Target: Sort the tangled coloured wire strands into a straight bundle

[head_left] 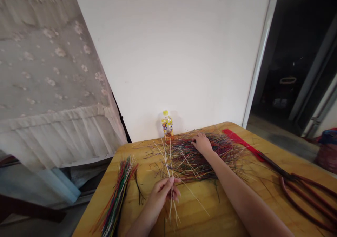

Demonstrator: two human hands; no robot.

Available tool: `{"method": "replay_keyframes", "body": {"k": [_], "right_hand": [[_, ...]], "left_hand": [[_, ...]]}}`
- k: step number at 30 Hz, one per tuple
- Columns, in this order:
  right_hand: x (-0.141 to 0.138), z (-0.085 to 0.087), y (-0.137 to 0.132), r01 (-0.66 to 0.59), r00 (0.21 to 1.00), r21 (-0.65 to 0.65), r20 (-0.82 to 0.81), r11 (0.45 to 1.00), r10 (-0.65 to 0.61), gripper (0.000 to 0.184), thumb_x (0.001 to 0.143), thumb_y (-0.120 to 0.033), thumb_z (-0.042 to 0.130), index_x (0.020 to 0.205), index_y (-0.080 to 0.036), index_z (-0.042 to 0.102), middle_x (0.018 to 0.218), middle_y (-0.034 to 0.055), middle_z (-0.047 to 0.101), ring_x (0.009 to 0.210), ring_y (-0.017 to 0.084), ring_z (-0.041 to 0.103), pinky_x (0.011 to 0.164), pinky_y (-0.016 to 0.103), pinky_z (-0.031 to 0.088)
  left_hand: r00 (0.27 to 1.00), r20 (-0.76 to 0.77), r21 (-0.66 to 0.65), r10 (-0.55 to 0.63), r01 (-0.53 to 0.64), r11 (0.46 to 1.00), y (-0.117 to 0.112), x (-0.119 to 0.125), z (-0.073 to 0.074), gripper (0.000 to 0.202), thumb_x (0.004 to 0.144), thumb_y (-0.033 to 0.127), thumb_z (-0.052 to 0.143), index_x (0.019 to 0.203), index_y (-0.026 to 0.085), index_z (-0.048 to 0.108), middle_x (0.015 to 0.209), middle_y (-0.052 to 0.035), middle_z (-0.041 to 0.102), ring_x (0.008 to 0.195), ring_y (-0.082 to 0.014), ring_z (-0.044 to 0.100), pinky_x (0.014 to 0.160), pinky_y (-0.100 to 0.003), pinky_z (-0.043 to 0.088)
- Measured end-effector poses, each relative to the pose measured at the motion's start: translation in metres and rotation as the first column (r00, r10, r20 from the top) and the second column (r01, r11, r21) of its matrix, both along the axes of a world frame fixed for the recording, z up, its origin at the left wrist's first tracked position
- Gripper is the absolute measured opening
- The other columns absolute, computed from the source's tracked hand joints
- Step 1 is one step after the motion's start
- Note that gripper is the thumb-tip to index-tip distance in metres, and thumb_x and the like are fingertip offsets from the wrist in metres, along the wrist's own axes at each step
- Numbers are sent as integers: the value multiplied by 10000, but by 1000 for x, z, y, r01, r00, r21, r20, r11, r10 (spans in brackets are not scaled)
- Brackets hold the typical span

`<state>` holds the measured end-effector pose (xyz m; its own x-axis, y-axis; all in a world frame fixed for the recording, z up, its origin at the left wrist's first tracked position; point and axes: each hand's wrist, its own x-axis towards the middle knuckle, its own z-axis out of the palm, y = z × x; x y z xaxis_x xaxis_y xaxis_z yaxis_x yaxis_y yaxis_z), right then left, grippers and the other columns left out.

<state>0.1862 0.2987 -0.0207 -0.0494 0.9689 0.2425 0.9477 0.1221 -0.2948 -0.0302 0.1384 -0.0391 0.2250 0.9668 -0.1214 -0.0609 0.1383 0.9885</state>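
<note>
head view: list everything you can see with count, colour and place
smooth wooden table: 1, yellow-brown, below the hands
loose heap of thin strands: 1, multicoloured, far half of table
long bundle of thin strands: 1, multicoloured, table's left side
small tuft: 1, dark, beside bundle
yellow-capped plastic bottle: 1, clear and yellow, table's far edge
large loop-handled scissors: 1, dark with reddish handles, right
flat strip: 1, red, by the blades
wall: 1, white, behind
floral curtain: 1, pale, left
doorway: 1, dark, right
thin held strands: several, pale, left hand
left hand: 1, near side
right hand: 1, at heap
</note>
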Motion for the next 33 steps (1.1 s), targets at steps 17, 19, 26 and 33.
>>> {"method": "replay_keyframes", "body": {"k": [17,19,26,33], "right_hand": [[4,-2,10,-105,992,142,-53,984,113,313,804,13,429,968,-114,664,1029,132,632,903,192,601,798,256,427],[8,1,12,-106,988,205,-87,973,126,357,794,30,420,1010,-118,662,1024,130,631,940,196,587,842,265,422],[36,23,11,71,952,462,-297,884,78,351,860,-83,367,1080,-102,640,1039,143,619,945,212,580,862,331,462],[57,55,2,172,414,318,-882,932,225,236,746,-290,628,914,-139,697,864,83,702,747,177,646,763,355,531]], "left_hand": [[1000,28,-3,4,-4,1000,-1,0,1,475,746,563,599,894,122,695,629,-29,647,527,-111,557,555,-227,396],[1000,31,-9,5,-4,1000,-1,0,0,479,738,569,604,884,122,698,630,-30,648,527,-109,558,554,-223,398],[999,36,2,15,-15,1000,-1,1,0,478,723,571,619,874,126,703,611,-24,642,510,-105,546,545,-220,388],[997,70,-23,37,-36,999,0,1,1,487,680,581,654,853,129,712,608,-33,648,532,-125,554,557,-234,392]]}}
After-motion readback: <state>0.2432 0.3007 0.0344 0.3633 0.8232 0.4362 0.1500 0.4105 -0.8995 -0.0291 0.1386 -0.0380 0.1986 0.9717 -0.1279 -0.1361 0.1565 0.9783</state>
